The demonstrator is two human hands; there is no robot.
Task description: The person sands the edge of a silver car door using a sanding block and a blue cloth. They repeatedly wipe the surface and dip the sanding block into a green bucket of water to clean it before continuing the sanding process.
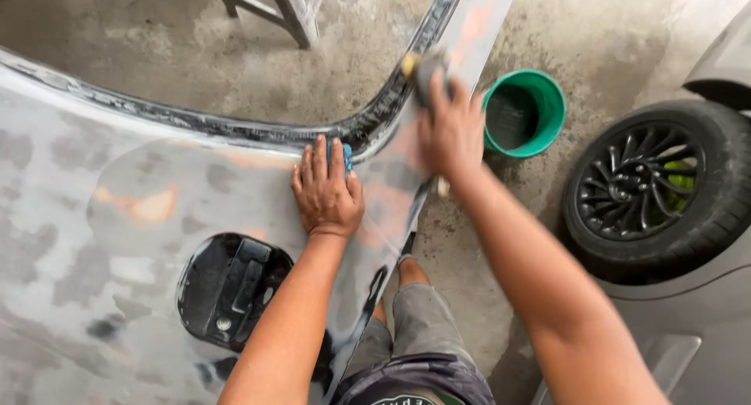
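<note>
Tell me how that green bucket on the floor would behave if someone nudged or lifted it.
The green bucket looks like thin plastic, so probably light and slightly flexible. Its dark inside hints at liquid, which would add weight and slosh. Standing upright on rough concrete floor, it would likely scrape rather than tip.

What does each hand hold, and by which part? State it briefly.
The right hand presses a sanding pad onto the car panel, fingers over its top. The left hand lies flat on a blue cloth, pinning it, no closed grip.
</note>
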